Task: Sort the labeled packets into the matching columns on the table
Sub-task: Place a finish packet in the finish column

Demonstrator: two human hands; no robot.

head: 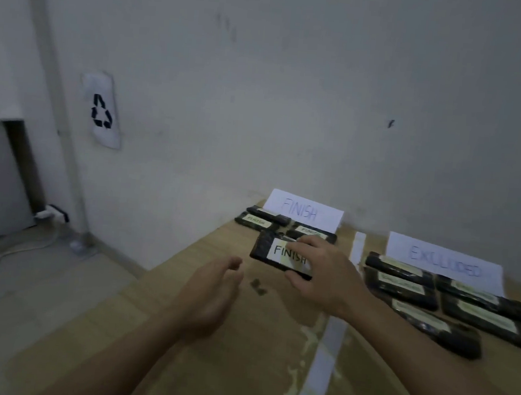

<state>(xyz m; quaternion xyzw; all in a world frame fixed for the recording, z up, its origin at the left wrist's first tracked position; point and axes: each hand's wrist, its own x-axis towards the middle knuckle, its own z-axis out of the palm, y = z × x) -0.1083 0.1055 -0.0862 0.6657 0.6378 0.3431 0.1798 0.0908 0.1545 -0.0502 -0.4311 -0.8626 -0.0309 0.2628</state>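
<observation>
Right hand [318, 275] grips black rectangular packet labelled FINISH [279, 254] over the wooden counter [206, 366]; left hand [213, 291] open, empty.
Recommend setting it flat below the white FINISH sign [303, 210], left of the white tape divider [323, 360].

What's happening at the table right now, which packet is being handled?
A person is sorting dark labeled packets on a table split by a white tape strip. The right hand grips a packet labeled FINISH over the left column, just in front of the FINISH sign, where a few FINISH packets already lie. The left hand hangs open beside it, holding nothing. Several packets lie by the EXCLUDED sign on the right.
</observation>
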